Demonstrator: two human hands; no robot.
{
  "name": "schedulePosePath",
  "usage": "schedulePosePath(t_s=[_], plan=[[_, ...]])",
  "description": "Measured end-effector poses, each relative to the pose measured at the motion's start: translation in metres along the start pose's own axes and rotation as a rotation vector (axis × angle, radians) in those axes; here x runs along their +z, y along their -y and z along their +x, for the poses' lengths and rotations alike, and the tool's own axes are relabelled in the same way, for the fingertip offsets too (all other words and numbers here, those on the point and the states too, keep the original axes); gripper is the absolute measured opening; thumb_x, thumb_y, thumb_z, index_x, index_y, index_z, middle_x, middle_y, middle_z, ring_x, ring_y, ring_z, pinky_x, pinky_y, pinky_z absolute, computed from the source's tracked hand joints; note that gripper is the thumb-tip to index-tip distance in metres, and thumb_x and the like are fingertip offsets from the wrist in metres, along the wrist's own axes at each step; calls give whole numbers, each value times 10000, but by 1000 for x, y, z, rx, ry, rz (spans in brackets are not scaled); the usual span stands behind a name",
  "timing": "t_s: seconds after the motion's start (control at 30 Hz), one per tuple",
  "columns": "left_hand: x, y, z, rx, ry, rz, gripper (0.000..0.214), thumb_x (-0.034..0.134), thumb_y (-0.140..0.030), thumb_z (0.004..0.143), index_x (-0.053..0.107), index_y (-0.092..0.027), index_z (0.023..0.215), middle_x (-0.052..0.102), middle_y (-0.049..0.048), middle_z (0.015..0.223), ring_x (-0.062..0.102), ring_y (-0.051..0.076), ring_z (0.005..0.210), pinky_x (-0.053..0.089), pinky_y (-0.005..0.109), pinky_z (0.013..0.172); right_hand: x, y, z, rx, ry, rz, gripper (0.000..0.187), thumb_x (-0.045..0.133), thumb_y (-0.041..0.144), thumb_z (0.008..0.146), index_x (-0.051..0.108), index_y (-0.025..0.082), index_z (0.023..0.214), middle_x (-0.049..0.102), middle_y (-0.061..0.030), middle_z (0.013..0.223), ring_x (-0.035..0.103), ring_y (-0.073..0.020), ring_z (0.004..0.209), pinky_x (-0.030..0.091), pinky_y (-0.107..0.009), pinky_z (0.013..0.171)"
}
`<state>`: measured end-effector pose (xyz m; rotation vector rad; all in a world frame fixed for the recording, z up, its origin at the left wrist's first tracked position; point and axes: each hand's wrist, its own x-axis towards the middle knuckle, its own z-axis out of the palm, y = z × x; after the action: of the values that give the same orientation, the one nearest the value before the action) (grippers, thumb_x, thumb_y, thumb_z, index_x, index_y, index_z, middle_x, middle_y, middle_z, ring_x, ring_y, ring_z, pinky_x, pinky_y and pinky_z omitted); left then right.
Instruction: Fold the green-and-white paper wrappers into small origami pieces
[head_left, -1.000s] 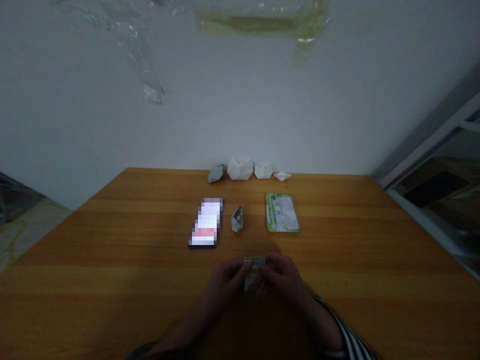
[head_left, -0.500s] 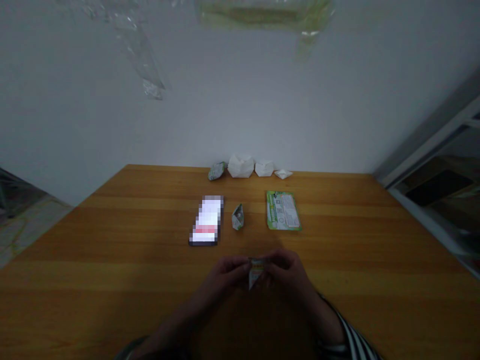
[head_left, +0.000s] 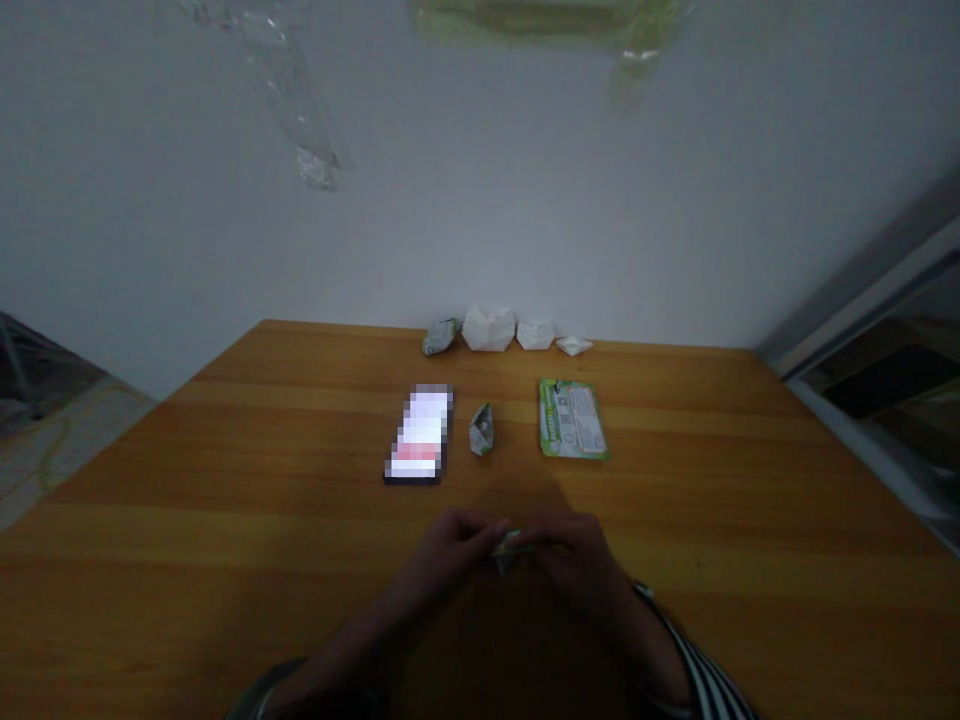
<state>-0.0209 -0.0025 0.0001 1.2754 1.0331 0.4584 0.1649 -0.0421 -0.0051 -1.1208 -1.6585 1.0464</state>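
Between my two hands is a small piece of folded printed paper (head_left: 506, 562), green and whitish, partly covered by fingers. My left hand (head_left: 461, 545) pinches its left side with thumb and fingers. From the other side my right hand (head_left: 574, 548) grips it, fingers bent over its top edge. Just beyond the hands stands a small folded paper boat (head_left: 481, 430) with grey and green print. To its right lies a flat green and white printed leaflet (head_left: 573, 420).
A phone (head_left: 420, 435) with a lit, blurred screen lies left of centre. Along the wall sit a printed folded paper (head_left: 440, 337), a large white folded paper (head_left: 489, 329), a smaller one (head_left: 535, 334) and a flat white one (head_left: 574, 346). The wooden table (head_left: 225, 450) meets the wall.
The paper between my hands has tilted and shows less of its face; my right fingers now reach over its top. The view has shifted slightly; the other things stay put.
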Motion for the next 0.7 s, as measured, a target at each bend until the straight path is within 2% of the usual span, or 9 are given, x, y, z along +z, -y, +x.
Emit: schedulePosePath(t_s=[0.07, 0.17, 0.27, 0.33, 0.47, 0.63, 0.7], plan=[[0, -1, 0, 43, -30, 56, 440, 565, -477, 789, 695, -98, 605, 545, -5, 495, 429, 102, 471, 300, 204, 469, 1, -1, -1, 31, 2, 18, 165, 584, 204, 838, 739, 224, 893, 763, -43, 815, 704, -190, 745, 541, -315, 721], [0, -2, -1, 105, -155, 159, 411, 530, -435, 812, 674, -112, 602, 562, 5, 525, 474, 130, 509, 336, 218, 494, 0, -5, 0, 121, 4, 160, 201, 638, 261, 806, 691, 206, 992, 733, -64, 948, 685, -206, 856, 534, -326, 770], [1, -1, -3, 183, -236, 306, 373, 523, -395, 826, 653, -136, 590, 562, -2, 525, 481, 140, 515, 329, 223, 498, 1, -9, 3, 244, -34, 359, 284, 578, 392, 839, 653, 185, 1019, 716, -46, 838, 676, -170, 672, 544, -285, 616], [3, 0, -4, 236, -245, 384, 346, 518, -357, 839, 650, -151, 594, 578, -4, 539, 483, 140, 519, 322, 225, 504, 4, -13, 4, 319, -86, 357, 307, 576, 439, 827, 678, 165, 921, 695, -19, 699, 629, -139, 532, 507, -247, 512], [9, 5, -5, 285, -268, 434, 317, 517, -290, 835, 627, -164, 566, 580, -10, 530, 473, 134, 508, 313, 225, 500, 11, -15, 3, 355, -171, 153, 281, 669, 392, 752, 694, 142, 625, 664, -12, 546, 594, -137, 494, 445, -219, 470], [12, 6, -4, 201, -262, 339, 360, 509, -336, 837, 624, -147, 552, 583, 1, 517, 486, 137, 503, 338, 221, 484, 16, -12, 1, 355, -226, 144, 285, 641, 376, 774, 691, 142, 620, 657, -9, 519, 584, -133, 453, 435, -217, 446], [13, 7, -3, 184, -234, 261, 301, 520, -347, 834, 682, -144, 682, 659, 21, 608, 550, 158, 559, 401, 229, 531, 16, -14, 3, 385, -253, 179, 303, 653, 404, 757, 674, 143, 603, 638, -2, 495, 571, -131, 436, 432, -218, 432]])
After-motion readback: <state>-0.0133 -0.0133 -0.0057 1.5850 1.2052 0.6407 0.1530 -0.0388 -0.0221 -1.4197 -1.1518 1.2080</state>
